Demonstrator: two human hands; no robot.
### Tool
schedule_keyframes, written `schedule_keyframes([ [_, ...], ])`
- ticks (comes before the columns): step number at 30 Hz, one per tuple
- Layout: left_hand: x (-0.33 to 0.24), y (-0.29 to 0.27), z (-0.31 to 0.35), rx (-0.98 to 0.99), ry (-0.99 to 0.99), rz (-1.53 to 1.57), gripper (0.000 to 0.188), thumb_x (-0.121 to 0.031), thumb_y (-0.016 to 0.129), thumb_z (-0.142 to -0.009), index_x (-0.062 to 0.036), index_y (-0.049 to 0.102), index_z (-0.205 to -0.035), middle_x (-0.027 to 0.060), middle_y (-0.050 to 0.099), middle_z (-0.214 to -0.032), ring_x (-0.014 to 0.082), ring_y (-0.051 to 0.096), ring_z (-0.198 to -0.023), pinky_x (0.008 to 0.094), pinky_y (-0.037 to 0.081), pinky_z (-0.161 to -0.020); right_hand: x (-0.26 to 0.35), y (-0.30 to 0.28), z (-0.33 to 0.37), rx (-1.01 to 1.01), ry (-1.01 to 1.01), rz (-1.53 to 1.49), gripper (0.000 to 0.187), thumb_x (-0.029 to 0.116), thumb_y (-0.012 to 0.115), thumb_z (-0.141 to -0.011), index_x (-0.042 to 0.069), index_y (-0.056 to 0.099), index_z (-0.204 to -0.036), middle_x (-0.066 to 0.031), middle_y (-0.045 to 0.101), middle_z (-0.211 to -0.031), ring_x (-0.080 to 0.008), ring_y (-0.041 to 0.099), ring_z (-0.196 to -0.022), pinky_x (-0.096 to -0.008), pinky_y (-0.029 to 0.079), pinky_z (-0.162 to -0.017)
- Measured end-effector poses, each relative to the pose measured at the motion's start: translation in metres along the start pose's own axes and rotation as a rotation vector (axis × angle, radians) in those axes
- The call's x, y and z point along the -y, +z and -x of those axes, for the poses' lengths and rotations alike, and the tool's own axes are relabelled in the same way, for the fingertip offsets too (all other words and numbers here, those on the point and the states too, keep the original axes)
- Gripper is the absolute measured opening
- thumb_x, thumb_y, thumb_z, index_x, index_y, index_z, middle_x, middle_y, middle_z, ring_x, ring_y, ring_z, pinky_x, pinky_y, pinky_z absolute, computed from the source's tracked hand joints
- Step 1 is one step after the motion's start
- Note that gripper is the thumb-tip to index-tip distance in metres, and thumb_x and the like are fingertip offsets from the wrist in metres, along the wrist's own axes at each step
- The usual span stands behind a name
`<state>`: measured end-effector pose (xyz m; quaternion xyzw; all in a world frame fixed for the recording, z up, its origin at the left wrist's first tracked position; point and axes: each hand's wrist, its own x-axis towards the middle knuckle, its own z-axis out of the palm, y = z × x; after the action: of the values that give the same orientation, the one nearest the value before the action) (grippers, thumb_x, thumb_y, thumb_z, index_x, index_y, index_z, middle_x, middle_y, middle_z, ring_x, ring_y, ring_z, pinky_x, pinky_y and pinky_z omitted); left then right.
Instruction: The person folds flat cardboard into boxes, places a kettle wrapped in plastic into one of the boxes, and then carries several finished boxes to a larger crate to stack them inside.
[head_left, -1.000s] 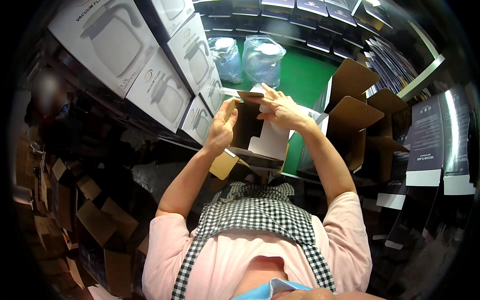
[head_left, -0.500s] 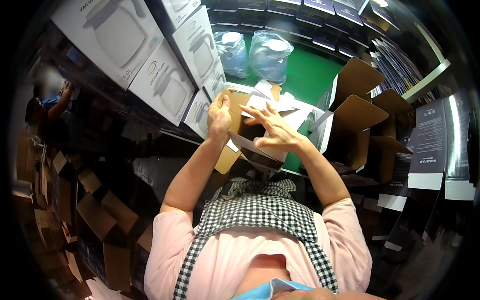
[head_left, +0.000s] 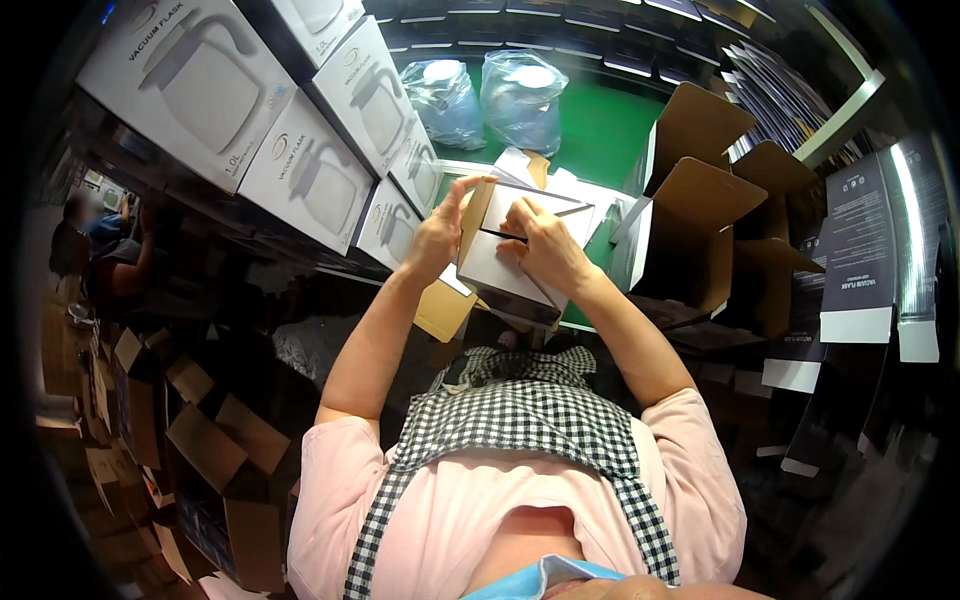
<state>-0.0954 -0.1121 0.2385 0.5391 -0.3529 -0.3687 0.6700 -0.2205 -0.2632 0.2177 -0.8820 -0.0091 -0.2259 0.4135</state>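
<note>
A small carton lies before me with white flaps folded across its end, a narrow dark gap between them. My left hand grips its left side, beside an upright brown flap. On the white flaps, my right hand has its fingers curled in at the gap, closed on a flap edge; the fingertips are partly hidden. Below my left hand hangs another brown cardboard flap. Behind the carton, two plastic-wrapped flasks stand on the green table.
White printed flask boxes are stacked at the left. Open brown-lined cartons stand close on the right, with flat dark cartons beyond. More open cartons sit at lower left. Another person is at far left.
The white flaps have come down over the carton's opening, which showed its brown inside before. My right hand's spread fingers have curled in onto them. The view has shifted slightly.
</note>
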Motion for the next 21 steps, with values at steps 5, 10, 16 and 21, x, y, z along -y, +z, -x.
schedule_keyframes([
  [5,0.049,0.000,-0.017,-0.047,-0.037,-0.666,0.064,-0.031,0.070,-0.092,-0.0242,0.038,-0.147,0.0123,0.054,-0.132,0.0208,0.055,-0.117,0.0350,0.045,-0.099,-0.011,-0.011,0.017,-0.623,0.001,-0.099,0.036,-0.013,0.054,-0.073,-0.004,0.060,-0.108,-0.0190,0.063,-0.108,-0.0325,0.062,-0.100,-0.0390,0.050,-0.087],
  [10,0.021,0.024,-0.016,-0.059,-0.119,-0.843,0.087,-0.025,0.075,-0.087,0.0001,0.022,-0.151,0.0305,0.056,-0.128,0.0384,0.055,-0.121,0.0389,0.042,-0.105,-0.087,0.037,0.065,-1.003,0.616,-0.381,0.031,0.024,0.049,-0.100,-0.002,0.049,-0.116,-0.0165,0.058,-0.107,-0.0275,0.056,-0.106,-0.0418,0.043,-0.096],
  [16,0.046,0.040,-0.024,-0.131,0.034,-1.168,0.089,-0.017,0.077,-0.082,-0.0012,0.024,-0.151,0.0302,0.060,-0.107,0.0445,0.059,-0.100,0.0445,0.047,-0.090,-0.200,0.090,0.131,-0.570,1.156,-1.127,0.069,0.068,0.051,-0.090,0.000,0.059,-0.100,-0.0010,0.049,-0.065,-0.0113,0.040,-0.039,-0.0290,0.031,-0.035],
  [21,0.048,-0.006,-0.003,-0.325,0.342,-1.196,0.071,-0.038,0.060,-0.096,-0.0043,0.029,-0.150,0.0234,0.061,-0.114,0.0361,0.064,-0.099,0.0446,0.050,-0.087,-0.145,0.073,0.124,-0.480,1.038,-1.218,0.060,0.060,0.062,-0.088,0.002,0.058,-0.100,-0.0040,0.055,-0.072,-0.0122,0.053,-0.052,-0.0279,0.042,-0.042],
])
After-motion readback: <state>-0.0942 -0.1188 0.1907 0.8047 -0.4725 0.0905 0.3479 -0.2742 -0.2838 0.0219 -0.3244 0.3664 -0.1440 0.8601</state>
